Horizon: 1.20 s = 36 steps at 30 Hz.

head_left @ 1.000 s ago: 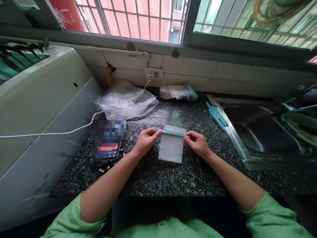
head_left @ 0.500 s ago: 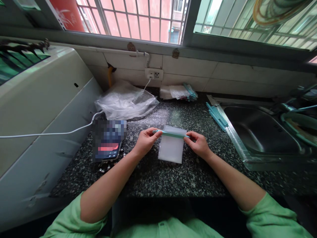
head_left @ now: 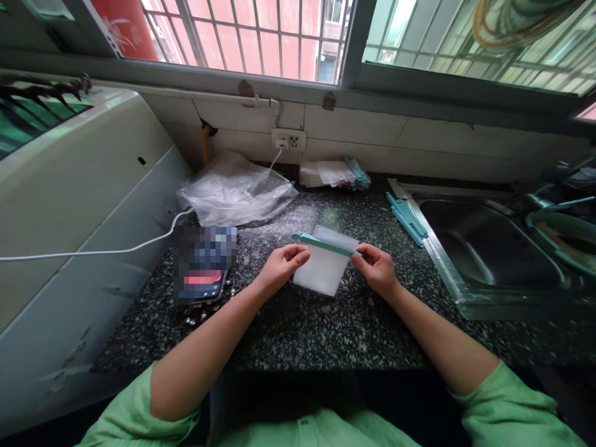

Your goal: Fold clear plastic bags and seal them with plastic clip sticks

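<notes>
A small translucent white plastic bag (head_left: 321,273) hangs tilted over the counter, in front of my body. Across its upper part runs a light teal bag sealing clip (head_left: 328,245), with a strip of the bag showing above it. My right hand (head_left: 376,267) is closed, thumb and fingers pinching the clip's right end. At the bag's left edge my left hand (head_left: 282,267) is closed, its thumb and forefinger pinched on the bag just below the clip. The clip's rounded left end sticks out free above those fingers.
Several teal clips (head_left: 406,217) lie beside the steel sink (head_left: 493,248). Bags with clips (head_left: 333,174) rest by the wall. Further left are a crumpled clear plastic bag (head_left: 237,189), a phone (head_left: 205,267) and a white cable (head_left: 93,252).
The clip and bag have tilted, left end up and right end down, and the bag's bottom has swung left. My left hand has moved off the clip's left end to the bag's edge.
</notes>
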Tool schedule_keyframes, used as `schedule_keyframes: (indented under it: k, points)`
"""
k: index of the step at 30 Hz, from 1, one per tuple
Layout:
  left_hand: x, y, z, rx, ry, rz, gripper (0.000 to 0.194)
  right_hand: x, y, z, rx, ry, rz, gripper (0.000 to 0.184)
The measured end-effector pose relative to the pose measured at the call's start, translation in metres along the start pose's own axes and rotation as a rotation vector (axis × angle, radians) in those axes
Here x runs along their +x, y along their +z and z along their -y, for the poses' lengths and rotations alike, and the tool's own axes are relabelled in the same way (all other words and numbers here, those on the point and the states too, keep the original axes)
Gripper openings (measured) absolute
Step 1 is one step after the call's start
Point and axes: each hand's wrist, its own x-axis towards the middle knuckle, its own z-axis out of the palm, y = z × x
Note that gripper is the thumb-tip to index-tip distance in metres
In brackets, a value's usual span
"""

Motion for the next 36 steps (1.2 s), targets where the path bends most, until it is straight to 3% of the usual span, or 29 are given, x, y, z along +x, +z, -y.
schedule_keyframes:
  k: [6,10,20,28,31,36]
  points:
    - [-0.003,0.002,0.001,0.287,0.100,0.076,0.021,0.004,-0.004,-0.001,0.188,0.102,-0.139,0.027]
    - [-0.004,0.004,0.000,0.286,0.115,0.077,0.021,0.006,-0.005,-0.004,0.279,0.154,-0.211,0.026]
    - [-0.007,0.003,0.002,-0.062,-0.213,0.242,0.040,0.008,-0.003,-0.009,0.317,0.184,-0.221,0.031]
    - [-0.011,0.002,-0.005,-0.329,-0.453,0.349,0.042,0.006,-0.002,-0.006,0.309,0.202,-0.172,0.030]
    - [-0.011,0.002,-0.003,-0.337,-0.418,0.358,0.040,0.005,-0.002,-0.002,0.278,0.202,-0.129,0.029]
    - [-0.006,0.002,0.006,-0.291,-0.256,0.219,0.044,0.000,0.004,0.006,0.203,0.172,0.004,0.026]
